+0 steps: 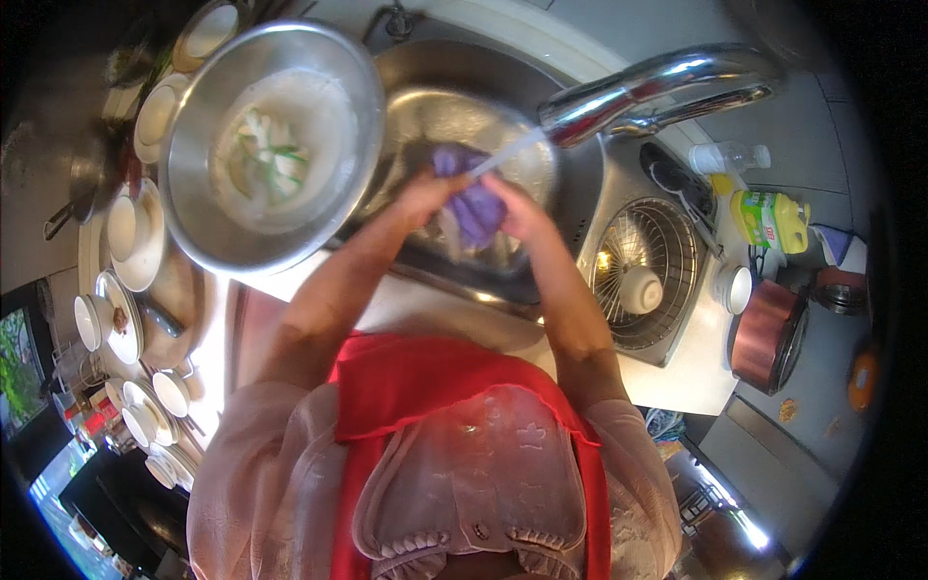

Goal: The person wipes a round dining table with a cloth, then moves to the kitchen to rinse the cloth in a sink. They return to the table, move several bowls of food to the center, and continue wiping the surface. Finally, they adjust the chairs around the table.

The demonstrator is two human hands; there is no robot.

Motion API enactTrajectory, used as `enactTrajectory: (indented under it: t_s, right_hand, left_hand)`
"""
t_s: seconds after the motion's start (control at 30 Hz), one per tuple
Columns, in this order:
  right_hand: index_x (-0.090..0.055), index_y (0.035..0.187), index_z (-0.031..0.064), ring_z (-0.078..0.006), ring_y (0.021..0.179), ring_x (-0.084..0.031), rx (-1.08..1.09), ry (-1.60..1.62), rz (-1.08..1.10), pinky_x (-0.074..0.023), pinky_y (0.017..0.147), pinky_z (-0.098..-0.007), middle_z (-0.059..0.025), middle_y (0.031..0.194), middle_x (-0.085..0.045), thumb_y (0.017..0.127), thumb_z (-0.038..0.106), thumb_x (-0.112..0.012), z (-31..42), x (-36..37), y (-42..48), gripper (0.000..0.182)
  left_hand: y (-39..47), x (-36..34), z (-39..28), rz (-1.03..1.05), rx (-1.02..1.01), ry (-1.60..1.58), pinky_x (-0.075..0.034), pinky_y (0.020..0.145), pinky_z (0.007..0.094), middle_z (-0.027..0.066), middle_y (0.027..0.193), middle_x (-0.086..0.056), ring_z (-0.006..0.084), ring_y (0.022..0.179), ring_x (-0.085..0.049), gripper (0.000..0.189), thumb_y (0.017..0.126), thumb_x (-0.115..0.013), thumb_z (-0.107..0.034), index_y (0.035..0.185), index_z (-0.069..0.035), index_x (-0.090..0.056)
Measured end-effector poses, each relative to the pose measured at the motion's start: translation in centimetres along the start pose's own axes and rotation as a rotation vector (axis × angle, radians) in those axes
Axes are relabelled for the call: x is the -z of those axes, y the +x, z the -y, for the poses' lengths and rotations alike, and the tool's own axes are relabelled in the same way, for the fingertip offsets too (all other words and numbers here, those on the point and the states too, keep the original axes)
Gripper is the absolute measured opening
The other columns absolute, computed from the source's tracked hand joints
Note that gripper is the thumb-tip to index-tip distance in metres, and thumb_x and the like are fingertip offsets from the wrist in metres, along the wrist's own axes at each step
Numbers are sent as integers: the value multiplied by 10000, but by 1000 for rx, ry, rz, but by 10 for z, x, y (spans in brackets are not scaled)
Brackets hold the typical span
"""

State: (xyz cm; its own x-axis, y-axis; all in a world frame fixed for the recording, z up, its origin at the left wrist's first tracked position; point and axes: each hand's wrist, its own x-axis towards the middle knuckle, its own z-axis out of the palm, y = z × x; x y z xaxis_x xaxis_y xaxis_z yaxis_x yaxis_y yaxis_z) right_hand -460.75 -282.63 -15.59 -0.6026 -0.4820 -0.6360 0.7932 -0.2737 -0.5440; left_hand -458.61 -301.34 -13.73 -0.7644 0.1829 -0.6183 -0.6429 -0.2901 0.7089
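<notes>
Over the stainless steel sink (573, 181), my left hand (428, 197) and my right hand (520, 210) grip a wet purple cloth (480, 214) between them. Water (512, 151) pours from the chrome faucet (652, 83) onto the cloth and fingers. The hands and cloth are somewhat blurred, and my left fingertips are partly hidden by the cloth. To the left of my left hand, a large stainless steel basin (194, 138) overlaps the sink's edge. It holds whitish liquid with green and white vegetable pieces (274, 163), which look like scallion.
Right of the sink, a wire rack (678, 261) sits in a small round bowl with a white cup (641, 290) on it. Beyond are a yellow detergent jug (772, 221) and a reddish pot (761, 333). Stacked bowls and plates (148, 250) line the left counter.
</notes>
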Motion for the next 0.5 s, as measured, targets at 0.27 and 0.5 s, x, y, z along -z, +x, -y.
enactTrajectory:
  t_s: [0.27, 0.5]
  right_hand:
    - [-608, 984, 40, -178, 775, -618, 488, -681, -408, -499, 729, -324, -70, 895, -645, 659, 55, -721, -13, -44, 8, 344]
    - [-588, 829, 37, -357, 642, -579, 1092, -968, -402, -481, 615, -399, -144, 702, -572, 703, 228, -728, -37, -111, -16, 268]
  left_hand:
    - [26, -13, 10, -193, 648, -422, -285, 932, 661, 198, 1132, -569, 270, 1158, -469, 611, 792, -580, -579, 1075, -37, -592]
    - [85, 44, 93, 697, -179, -805, -490, 821, 378, 80, 984, -633, 243, 873, -599, 343, 914, -470, -357, 1056, -72, -597]
